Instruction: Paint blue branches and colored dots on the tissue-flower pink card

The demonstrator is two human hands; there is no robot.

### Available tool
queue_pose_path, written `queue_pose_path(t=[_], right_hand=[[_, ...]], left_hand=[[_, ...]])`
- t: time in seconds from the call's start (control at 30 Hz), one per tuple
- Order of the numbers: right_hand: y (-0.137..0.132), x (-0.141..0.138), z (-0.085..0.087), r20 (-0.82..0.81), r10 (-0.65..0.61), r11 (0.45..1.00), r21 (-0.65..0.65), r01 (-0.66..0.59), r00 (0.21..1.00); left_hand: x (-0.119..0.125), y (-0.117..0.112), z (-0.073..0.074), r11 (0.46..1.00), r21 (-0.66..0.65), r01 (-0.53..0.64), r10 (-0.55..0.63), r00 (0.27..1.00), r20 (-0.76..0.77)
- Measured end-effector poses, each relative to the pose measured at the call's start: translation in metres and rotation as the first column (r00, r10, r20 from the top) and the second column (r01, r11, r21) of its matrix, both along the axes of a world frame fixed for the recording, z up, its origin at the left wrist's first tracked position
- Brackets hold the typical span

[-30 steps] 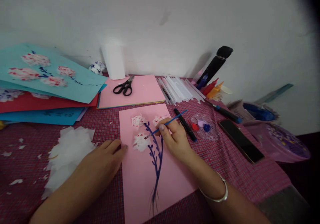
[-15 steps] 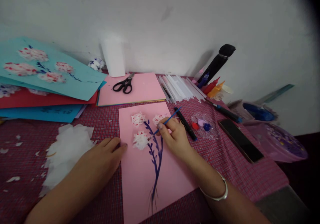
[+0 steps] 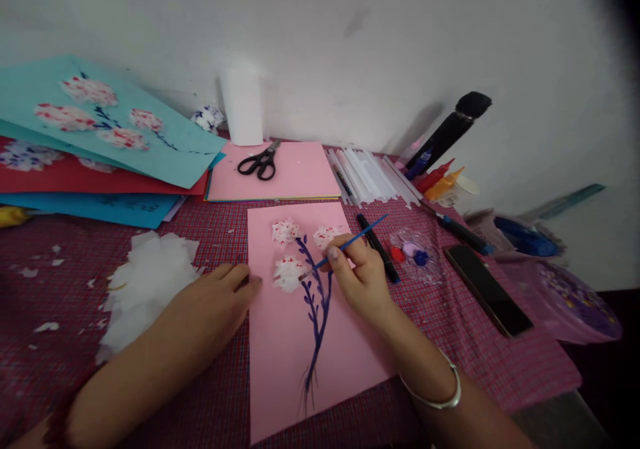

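My right hand [image 3: 361, 282] pinches a thin blue paintbrush [image 3: 369, 227], its tip at the right edge of the lower white paper flower [image 3: 289, 273]. That flower carries red dabs and sits on a pink sheet [image 3: 280, 362] with a painted dark blue branching stem [image 3: 320, 335]. Two more red-dotted flowers are higher up, one partly behind my fingers. My left hand [image 3: 220, 302] rests on the cloth at the sheet's left edge, fingers loosely spread and holding nothing, the thumb touching the paper.
White tissue sheets [image 3: 145, 282] lie left. Behind are black scissors [image 3: 260, 163] on a pink stack [image 3: 300, 175], and cards with flowers [image 3: 185, 169]. On the right are a black marker [image 3: 377, 249], plastic with paint blobs [image 3: 420, 257], a phone [image 3: 487, 290], paint tubes [image 3: 445, 183] and glue sticks [image 3: 373, 175].
The whole view has shifted slightly, so things appear a little further right. The brush handle leans a bit more to the right, its tip still by the lower flower. My left hand stays at the sheet's edge.
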State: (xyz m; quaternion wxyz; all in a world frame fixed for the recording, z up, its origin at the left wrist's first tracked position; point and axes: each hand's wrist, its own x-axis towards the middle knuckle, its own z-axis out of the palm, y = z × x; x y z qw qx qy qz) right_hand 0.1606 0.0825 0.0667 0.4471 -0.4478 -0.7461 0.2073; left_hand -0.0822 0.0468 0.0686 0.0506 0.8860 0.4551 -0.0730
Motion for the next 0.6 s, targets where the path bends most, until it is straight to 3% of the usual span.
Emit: queue_pose_path(t=[0.37, 0.6], right_hand=[[-0.004, -0.01, -0.006, -0.01, -0.012, 0.993, -0.114, 0.011, 1.0], [-0.004, -0.014, -0.009, -0.086, -0.048, 0.993, -0.11, 0.038, 0.995]], left_hand=[[-0.004, -0.002, -0.013, 0.993, 0.111, 0.028, -0.033, 0.998, 0.046], [-0.002, -0.002, -0.016, 0.992, 0.126, 0.007, -0.016, 0.997, 0.074]])
